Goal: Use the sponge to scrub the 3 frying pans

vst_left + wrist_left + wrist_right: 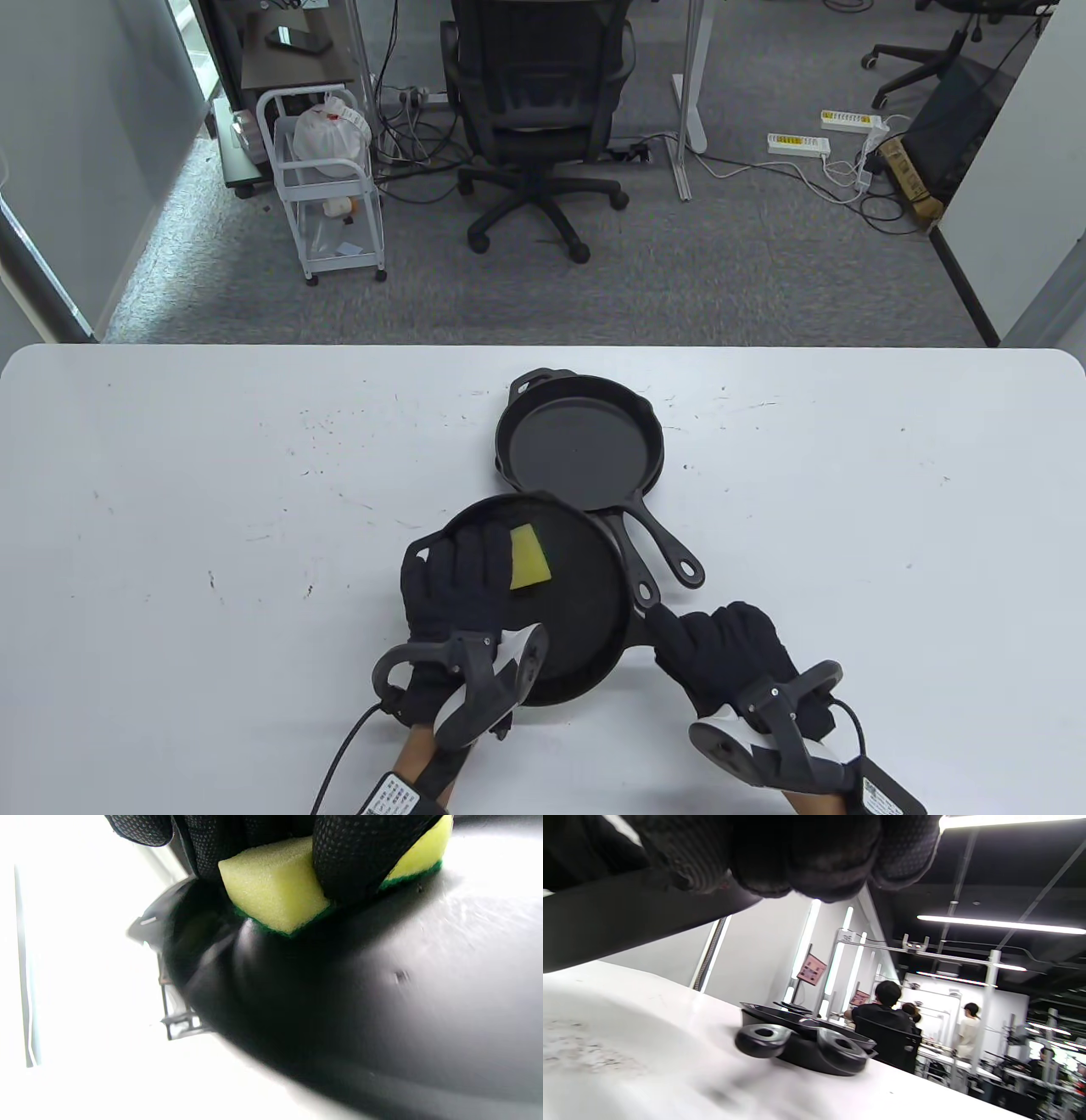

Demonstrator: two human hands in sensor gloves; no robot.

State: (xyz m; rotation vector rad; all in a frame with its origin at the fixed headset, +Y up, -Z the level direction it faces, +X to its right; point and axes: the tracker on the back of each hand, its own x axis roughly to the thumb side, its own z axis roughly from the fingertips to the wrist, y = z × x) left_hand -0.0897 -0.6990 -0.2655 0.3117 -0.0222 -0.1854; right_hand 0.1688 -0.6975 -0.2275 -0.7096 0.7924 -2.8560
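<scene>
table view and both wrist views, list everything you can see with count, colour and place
frying pans: 3, black; two stacked at table centre, one nearer, being scrubbed
sponge: 1, yellow with green underside; inside the near pan, under the left fingers
table: 1, white, scuffed; fills the lower half of the table view
office chair: 1, black; on the carpet beyond the table
wire cart: 1, white, holding a bag; on the floor, far left
power strips: 2, white; on the floor, far right
people: at least three, in the background of the right wrist view
left hand: 1, black glove; grip on the sponge
right hand: 1, black glove; grip on the near pan's handle
</scene>
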